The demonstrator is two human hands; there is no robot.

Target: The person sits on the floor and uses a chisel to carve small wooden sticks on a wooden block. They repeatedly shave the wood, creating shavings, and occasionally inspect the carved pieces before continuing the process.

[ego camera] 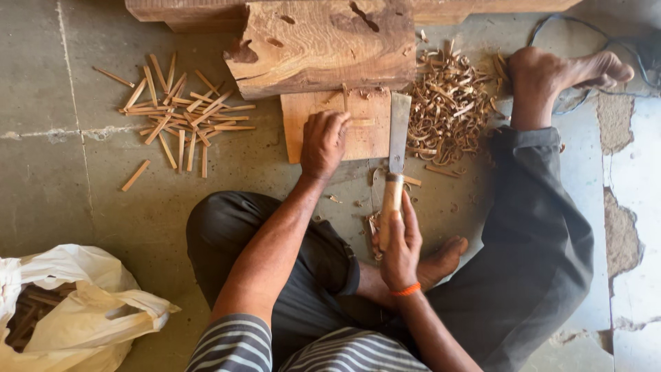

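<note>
Two hands busy: my left hand [323, 141] pinches one thin wood strip [358, 122] on one small board [365, 134], right hand [401, 244] clamped round one cleaver [397, 155].

Left hand [323, 141] pressed down, right hand [401, 248] fisted

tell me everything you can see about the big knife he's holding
The knife has a broad, flat, rectangular grey metal blade with a squared-off tip and a pale, rounded wooden handle. It points away from the person, blade lying over the right edge of the small wooden board and the floor beside it. The right hand grips the handle, fingers wrapped around it. Curled shavings lie just right of the blade.
</note>
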